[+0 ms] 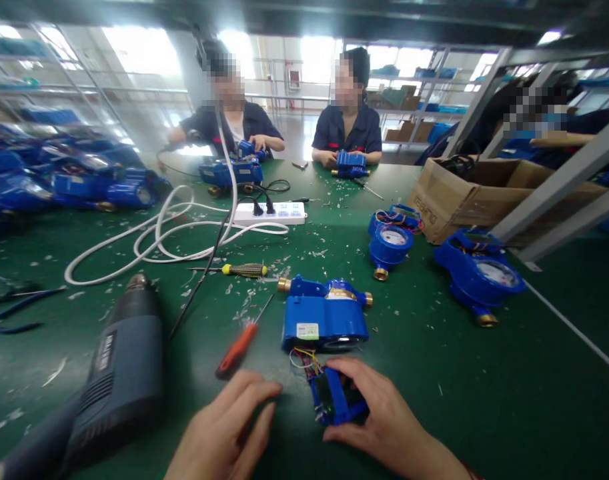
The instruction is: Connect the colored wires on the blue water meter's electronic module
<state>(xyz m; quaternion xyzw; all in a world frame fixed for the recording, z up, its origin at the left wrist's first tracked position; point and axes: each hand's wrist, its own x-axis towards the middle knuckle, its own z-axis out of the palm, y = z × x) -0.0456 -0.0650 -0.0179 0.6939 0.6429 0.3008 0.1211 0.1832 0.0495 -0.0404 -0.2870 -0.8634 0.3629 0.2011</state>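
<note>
My right hand (379, 407) grips a small blue module (338, 395) with a dark face, thumb on its near edge and fingers over its far edge. Thin coloured wires (307, 360) run from it to a blue water meter (324, 320) lying on its side just beyond, with brass ends and a white-green label. Left of the module, my left hand (229, 420) hovers with its fingers apart and nothing between them. An orange-handled screwdriver (238, 350) lies just past that hand.
A heat gun (127, 360) lies at left, near pliers (14, 310). Beyond are a yellow-black screwdriver (245, 270), white power strip (271, 213) and looped cable. Further meters (391, 243) and a cardboard box (434, 207) stand at right. Two people work opposite.
</note>
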